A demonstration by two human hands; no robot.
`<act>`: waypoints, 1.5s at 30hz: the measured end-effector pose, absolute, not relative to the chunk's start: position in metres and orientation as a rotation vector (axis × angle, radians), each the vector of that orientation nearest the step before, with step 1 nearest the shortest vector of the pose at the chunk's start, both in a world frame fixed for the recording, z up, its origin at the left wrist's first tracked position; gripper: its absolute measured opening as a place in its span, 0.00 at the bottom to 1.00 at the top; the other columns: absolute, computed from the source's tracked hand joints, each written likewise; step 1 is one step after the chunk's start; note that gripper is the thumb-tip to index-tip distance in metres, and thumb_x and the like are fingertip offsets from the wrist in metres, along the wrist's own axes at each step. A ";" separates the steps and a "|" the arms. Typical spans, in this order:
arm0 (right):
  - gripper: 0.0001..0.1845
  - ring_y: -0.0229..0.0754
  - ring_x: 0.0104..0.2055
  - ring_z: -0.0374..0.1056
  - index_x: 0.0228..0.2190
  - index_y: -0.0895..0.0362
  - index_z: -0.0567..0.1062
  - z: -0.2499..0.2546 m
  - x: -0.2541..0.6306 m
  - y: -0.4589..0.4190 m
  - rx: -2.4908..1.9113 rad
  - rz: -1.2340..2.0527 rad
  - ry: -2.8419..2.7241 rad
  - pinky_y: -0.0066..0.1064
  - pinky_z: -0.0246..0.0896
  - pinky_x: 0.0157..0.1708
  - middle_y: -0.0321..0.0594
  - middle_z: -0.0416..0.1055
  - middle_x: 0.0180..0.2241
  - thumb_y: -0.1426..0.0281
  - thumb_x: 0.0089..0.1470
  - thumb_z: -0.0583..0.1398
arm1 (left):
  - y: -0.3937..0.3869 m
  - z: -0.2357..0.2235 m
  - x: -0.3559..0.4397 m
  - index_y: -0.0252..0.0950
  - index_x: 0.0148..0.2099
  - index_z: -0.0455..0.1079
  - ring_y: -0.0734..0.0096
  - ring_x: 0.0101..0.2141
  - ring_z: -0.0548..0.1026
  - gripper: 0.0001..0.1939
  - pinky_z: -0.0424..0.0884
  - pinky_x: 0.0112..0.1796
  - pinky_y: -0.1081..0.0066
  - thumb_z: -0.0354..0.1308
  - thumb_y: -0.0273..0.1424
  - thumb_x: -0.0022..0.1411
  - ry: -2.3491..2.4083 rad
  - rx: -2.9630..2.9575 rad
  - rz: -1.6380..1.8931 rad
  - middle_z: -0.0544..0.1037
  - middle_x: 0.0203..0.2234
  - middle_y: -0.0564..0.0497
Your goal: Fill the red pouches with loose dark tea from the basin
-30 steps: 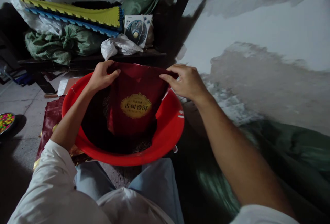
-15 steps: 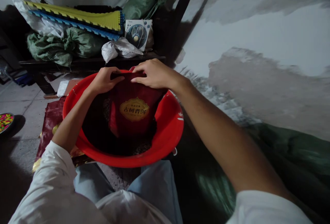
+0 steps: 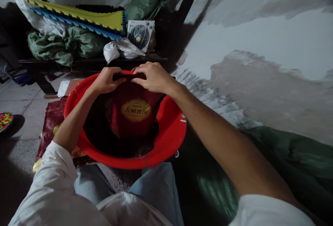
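Observation:
A dark red tea bag [image 3: 134, 125] with a gold label stands upright in a large red basin [image 3: 169, 132]. My left hand [image 3: 108, 79] pinches the bag's top edge at its left side, thumb toward me and fingers behind. Close beside it, my right hand [image 3: 151, 76] grips the same top edge farther right. Dark loose tea leaves [image 3: 145, 148] lie in the basin around the bag's foot. The bag's inside and the fingers behind its edge are hidden.
Left of the basin lie more dark red bags [image 3: 49, 125] on the floor. A bowl of colourful small pieces [image 3: 5, 121] is at the far left. Behind, a dark bench [image 3: 85, 63] bears sacks, foam mats [image 3: 78, 14] and a boxed fan [image 3: 140, 35]. Green sacking [image 3: 286, 153] lies right.
The right hand has shifted slightly along the bag's top edge, and the top looks straighter and more drawn together. The left hand keeps its hold, and the bag stays in the basin.

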State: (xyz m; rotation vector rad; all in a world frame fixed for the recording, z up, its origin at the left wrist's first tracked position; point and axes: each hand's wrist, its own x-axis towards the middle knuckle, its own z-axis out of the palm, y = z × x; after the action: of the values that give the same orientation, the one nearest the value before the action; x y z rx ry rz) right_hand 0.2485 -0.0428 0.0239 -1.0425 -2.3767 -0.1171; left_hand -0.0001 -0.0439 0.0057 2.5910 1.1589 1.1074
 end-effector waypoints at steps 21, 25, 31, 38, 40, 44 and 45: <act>0.08 0.59 0.55 0.73 0.45 0.53 0.82 0.018 0.270 -0.047 -1.121 -0.258 -2.219 0.50 0.61 0.53 0.50 0.81 0.50 0.65 0.71 0.62 | -0.081 0.054 -0.005 0.34 0.53 0.76 0.53 0.53 0.79 0.10 0.74 0.53 0.58 0.55 0.32 0.78 1.733 3.032 0.538 0.83 0.50 0.38; 0.12 0.59 0.55 0.73 0.44 0.54 0.82 0.018 0.249 -0.033 -1.004 -0.269 -2.107 0.50 0.62 0.55 0.51 0.81 0.48 0.64 0.74 0.58 | -0.077 0.076 0.006 0.34 0.54 0.77 0.52 0.54 0.81 0.11 0.74 0.51 0.60 0.56 0.32 0.79 1.886 3.005 0.430 0.84 0.53 0.39; 0.21 0.58 0.51 0.76 0.42 0.50 0.78 -0.019 0.234 -0.009 -0.787 0.077 -1.885 0.49 0.70 0.55 0.50 0.81 0.46 0.48 0.71 0.58 | -0.083 0.056 0.028 0.31 0.56 0.76 0.51 0.54 0.81 0.12 0.72 0.50 0.58 0.55 0.32 0.80 1.950 3.083 0.267 0.83 0.53 0.38; 0.30 0.56 0.44 0.77 0.35 0.47 0.77 -0.055 0.246 -0.001 -0.647 0.446 -1.691 0.50 0.75 0.47 0.45 0.82 0.39 0.33 0.60 0.62 | -0.087 0.022 0.010 0.36 0.51 0.76 0.54 0.49 0.79 0.12 0.67 0.48 0.57 0.52 0.34 0.82 1.870 3.195 0.505 0.84 0.49 0.40; 0.29 0.55 0.44 0.77 0.36 0.48 0.78 -0.056 0.249 -0.003 -0.653 0.420 -1.684 0.50 0.74 0.50 0.45 0.82 0.40 0.35 0.60 0.62 | -0.089 0.021 0.007 0.37 0.51 0.76 0.53 0.49 0.79 0.11 0.67 0.48 0.57 0.54 0.36 0.81 1.898 3.158 0.592 0.84 0.48 0.41; 0.28 0.53 0.47 0.77 0.39 0.49 0.78 -0.058 0.253 -0.003 -0.690 0.407 -1.640 0.49 0.73 0.53 0.46 0.82 0.42 0.38 0.62 0.62 | -0.093 0.022 0.007 0.38 0.48 0.77 0.51 0.48 0.79 0.10 0.67 0.47 0.56 0.56 0.35 0.80 1.963 3.083 0.657 0.85 0.46 0.41; 0.27 0.53 0.47 0.77 0.39 0.49 0.78 -0.059 0.254 -0.003 -0.692 0.422 -1.632 0.47 0.73 0.53 0.45 0.82 0.42 0.38 0.62 0.62 | -0.094 0.022 0.008 0.37 0.48 0.77 0.51 0.48 0.79 0.10 0.67 0.47 0.55 0.55 0.35 0.80 1.963 3.083 0.658 0.85 0.46 0.41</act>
State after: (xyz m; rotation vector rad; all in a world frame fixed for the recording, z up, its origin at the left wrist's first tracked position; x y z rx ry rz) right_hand 0.2536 -0.0032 -0.0592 -0.6921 -1.6322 0.4219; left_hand 0.0078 -0.0938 0.0220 3.0828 1.9629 0.6580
